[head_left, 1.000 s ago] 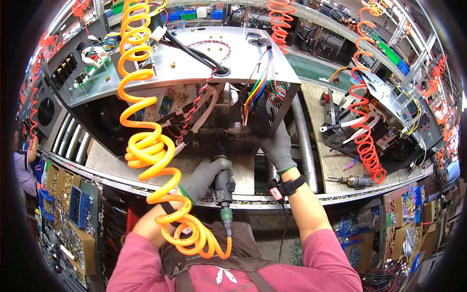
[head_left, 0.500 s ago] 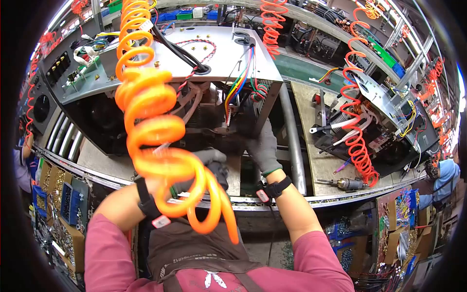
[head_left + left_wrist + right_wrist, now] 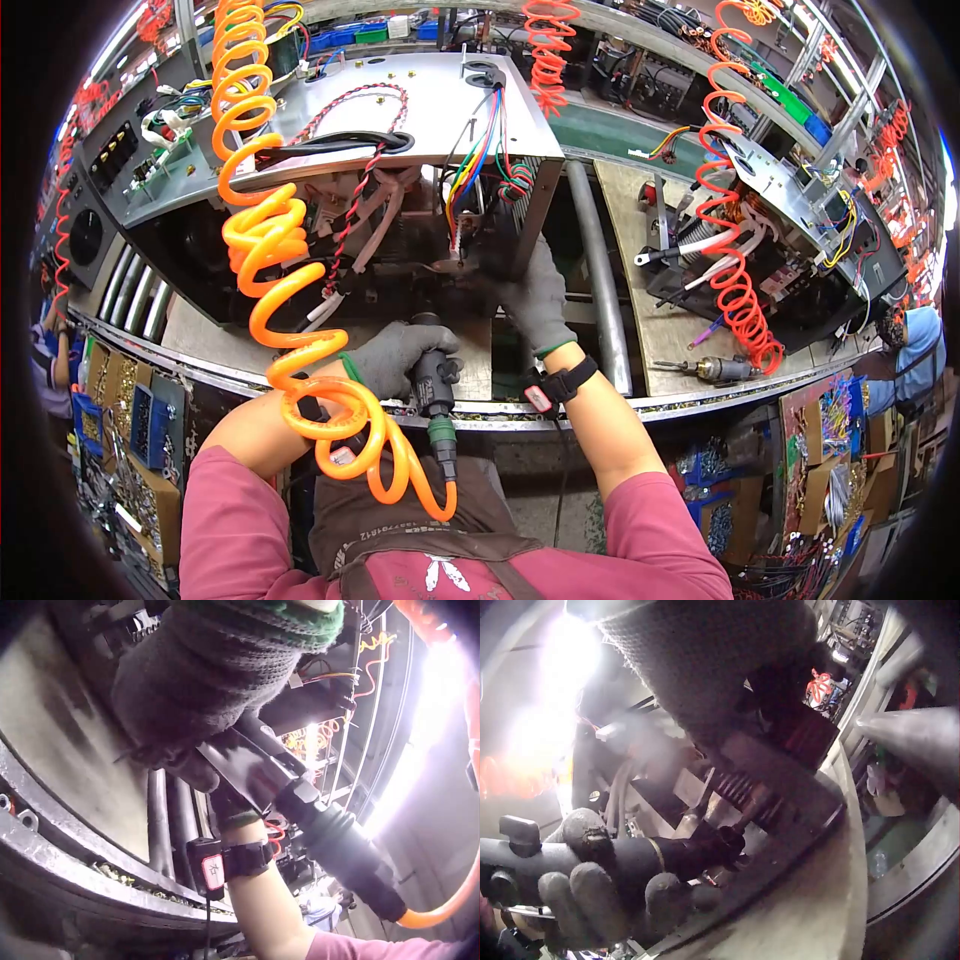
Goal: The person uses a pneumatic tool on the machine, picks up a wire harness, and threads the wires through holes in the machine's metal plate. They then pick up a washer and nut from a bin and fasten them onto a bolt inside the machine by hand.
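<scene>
My gloved left hand [image 3: 395,355] grips a black air screwdriver [image 3: 436,385], with the orange coiled hose [image 3: 265,235] running from its green-collared rear end. In the right wrist view the screwdriver [image 3: 630,859] points into the lower front of an open metal cabinet [image 3: 450,120], left fingers [image 3: 592,900] curled round its body. My gloved right hand [image 3: 540,305] is at the cabinet's right front post, its fingers in shadow inside; I cannot tell what they hold. Coloured wires [image 3: 470,170] and a red-black twisted wire [image 3: 355,215] hang over the cabinet's front.
Metal rollers [image 3: 598,280] lie to the right of the cabinet. Beyond them, a second opened unit [image 3: 780,240] sits on a wooden board [image 3: 625,200], with another air tool [image 3: 720,370] near its front edge. Bins of screws [image 3: 150,425] stand below left. Orange hose coils hang across the left side.
The hose swung in a blur half a second ago and now hangs further left. My left hand shifted with the screwdriver and is back low at the cabinet's front. Black cables now lie flatter on top.
</scene>
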